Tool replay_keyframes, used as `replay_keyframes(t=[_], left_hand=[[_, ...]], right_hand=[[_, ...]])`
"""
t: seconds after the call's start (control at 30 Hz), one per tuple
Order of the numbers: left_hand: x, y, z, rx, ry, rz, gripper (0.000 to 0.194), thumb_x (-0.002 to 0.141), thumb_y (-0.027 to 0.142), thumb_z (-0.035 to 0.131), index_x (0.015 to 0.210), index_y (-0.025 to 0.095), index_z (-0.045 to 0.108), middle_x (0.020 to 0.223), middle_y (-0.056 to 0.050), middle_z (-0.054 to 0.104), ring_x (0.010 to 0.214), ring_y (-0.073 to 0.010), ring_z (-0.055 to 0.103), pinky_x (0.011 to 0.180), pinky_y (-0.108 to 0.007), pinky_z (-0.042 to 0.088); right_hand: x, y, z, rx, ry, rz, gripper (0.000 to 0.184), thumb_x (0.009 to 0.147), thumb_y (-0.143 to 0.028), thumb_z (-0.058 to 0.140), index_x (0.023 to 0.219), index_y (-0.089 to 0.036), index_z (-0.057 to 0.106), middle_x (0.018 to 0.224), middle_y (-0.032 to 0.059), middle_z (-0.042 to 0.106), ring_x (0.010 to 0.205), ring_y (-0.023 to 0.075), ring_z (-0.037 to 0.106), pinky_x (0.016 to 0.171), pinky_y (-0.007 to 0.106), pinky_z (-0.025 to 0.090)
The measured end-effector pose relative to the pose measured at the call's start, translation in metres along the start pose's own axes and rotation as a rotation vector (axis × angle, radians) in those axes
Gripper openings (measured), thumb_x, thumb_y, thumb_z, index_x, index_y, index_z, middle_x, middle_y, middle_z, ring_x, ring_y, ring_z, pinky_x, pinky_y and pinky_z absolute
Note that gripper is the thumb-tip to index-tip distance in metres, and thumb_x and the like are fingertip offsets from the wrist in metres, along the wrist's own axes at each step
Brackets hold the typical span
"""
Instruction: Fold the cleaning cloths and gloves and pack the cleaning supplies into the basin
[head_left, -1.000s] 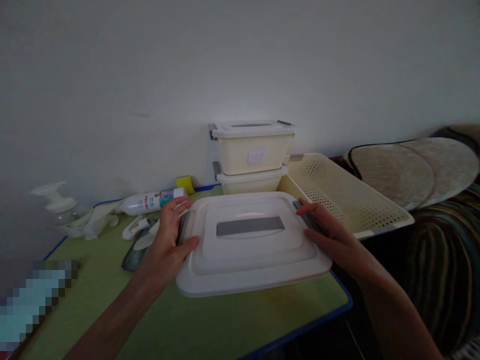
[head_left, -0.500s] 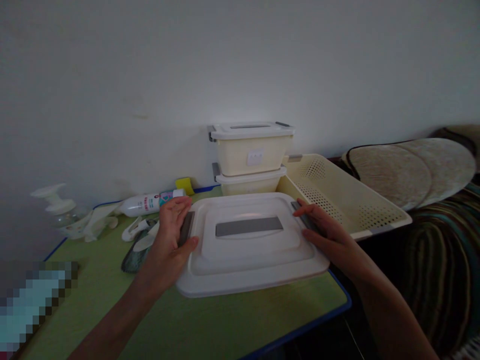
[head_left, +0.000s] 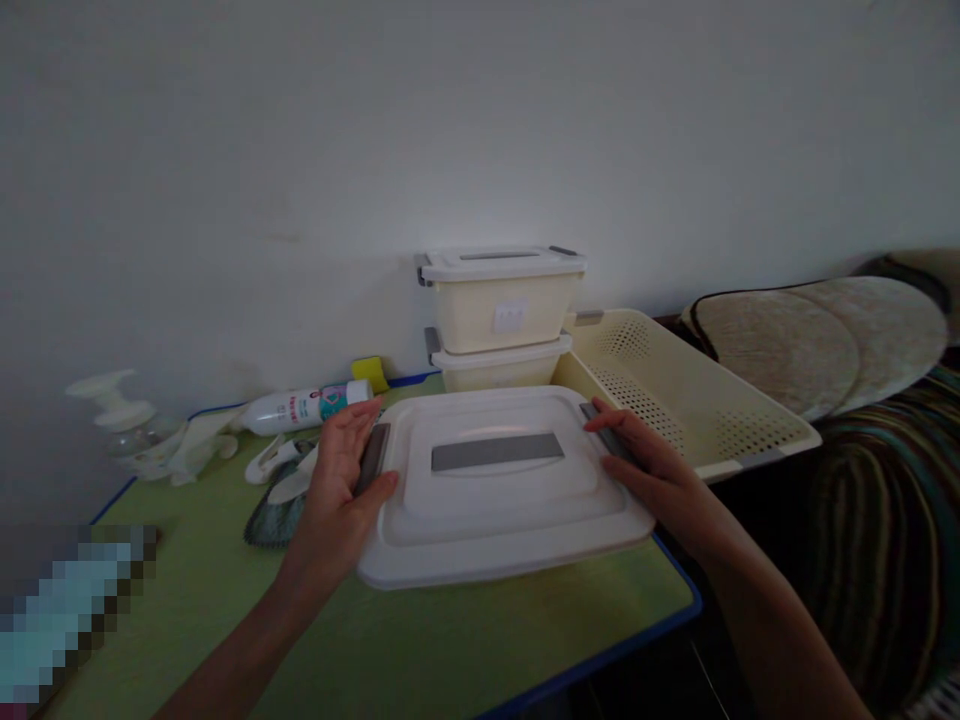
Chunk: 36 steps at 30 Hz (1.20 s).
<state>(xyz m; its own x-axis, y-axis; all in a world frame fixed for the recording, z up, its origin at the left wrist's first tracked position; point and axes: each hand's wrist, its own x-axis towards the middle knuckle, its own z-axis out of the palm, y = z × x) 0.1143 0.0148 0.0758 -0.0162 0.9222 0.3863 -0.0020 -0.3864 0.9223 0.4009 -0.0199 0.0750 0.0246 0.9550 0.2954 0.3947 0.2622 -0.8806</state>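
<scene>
Between my two hands is a white plastic storage box lid (head_left: pixel 495 510) with a grey strip across its middle and grey side latches. My left hand (head_left: pixel 349 460) grips the left edge, thumb on top beside the latch. At the right edge, the fingers of my right hand (head_left: pixel 649 465) are on the other latch (head_left: pixel 607 430). Whether a box body sits under this lid is hidden. Just behind it stand two stacked cream boxes, the upper box (head_left: pixel 480 310) and the lower box (head_left: pixel 495 375), both with white lids.
A cream perforated basket (head_left: pixel 720 400) stands right of the stack, near cushions (head_left: pixel 825 340). On the green table (head_left: pixel 450 640) at left lie a white bottle (head_left: pixel 292 410), a yellow block (head_left: pixel 370 374) and a dark mesh item (head_left: pixel 274 515). A pump bottle (head_left: pixel 127 420) stands farther left.
Both hands keep their hold on the lid. Its near edge sits very slightly higher in view; the rest looks the same apart from a small camera shift.
</scene>
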Motion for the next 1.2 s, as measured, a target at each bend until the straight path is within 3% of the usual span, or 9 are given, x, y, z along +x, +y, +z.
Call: replay_keyframes(t=[0.2,0.43,0.57,0.87,1.2], left_hand=[[0.000,-0.001,0.002,0.007,0.010,-0.001,0.053,0.056,0.006,0.054,0.105,0.022,0.040,0.126,-0.006,0.045,0.130,-0.0221,0.032,0.112,-0.041,0.014],[0.002,-0.005,0.008,0.020,-0.028,0.032,0.054,0.058,0.004,0.050,0.108,0.024,0.040,0.127,-0.005,0.045,0.130,-0.0202,0.032,0.112,-0.042,0.014],[0.010,-0.010,0.017,0.026,-0.053,0.047,0.052,0.059,0.003,0.049,0.107,0.023,0.040,0.123,-0.005,0.046,0.128,-0.0200,0.033,0.112,-0.043,0.015],[0.034,-0.022,0.039,0.069,-0.097,0.097,0.052,0.058,0.002,0.045,0.106,0.021,0.040,0.121,-0.005,0.047,0.126,-0.0191,0.036,0.110,-0.040,0.019],[0.052,-0.033,0.055,0.115,-0.120,0.150,0.052,0.058,-0.002,0.041,0.104,0.020,0.040,0.116,-0.006,0.048,0.122,-0.0178,0.039,0.108,-0.040,0.022]], right_hand=[[0.004,0.012,-0.003,0.004,0.013,-0.029,0.029,0.069,-0.026,0.056,0.098,-0.027,0.058,0.137,0.0022,0.042,0.132,0.0261,0.027,0.108,0.048,0.016],[0.008,0.020,-0.005,0.124,0.075,-0.008,0.024,0.067,-0.032,0.062,0.090,-0.025,0.056,0.131,0.0056,0.049,0.122,0.0259,0.044,0.099,0.044,0.036],[0.016,0.024,-0.012,0.151,0.095,0.007,0.025,0.066,-0.033,0.065,0.087,-0.024,0.055,0.127,0.0070,0.054,0.118,0.0259,0.048,0.095,0.044,0.041],[0.039,0.024,-0.033,0.082,0.073,0.048,0.020,0.063,-0.033,0.067,0.078,-0.023,0.059,0.124,0.0055,0.056,0.119,0.0275,0.047,0.098,0.045,0.038],[0.067,0.030,-0.042,0.107,0.055,0.090,0.014,0.060,-0.026,0.066,0.072,-0.021,0.061,0.125,0.0064,0.055,0.119,0.0276,0.047,0.101,0.048,0.032]])
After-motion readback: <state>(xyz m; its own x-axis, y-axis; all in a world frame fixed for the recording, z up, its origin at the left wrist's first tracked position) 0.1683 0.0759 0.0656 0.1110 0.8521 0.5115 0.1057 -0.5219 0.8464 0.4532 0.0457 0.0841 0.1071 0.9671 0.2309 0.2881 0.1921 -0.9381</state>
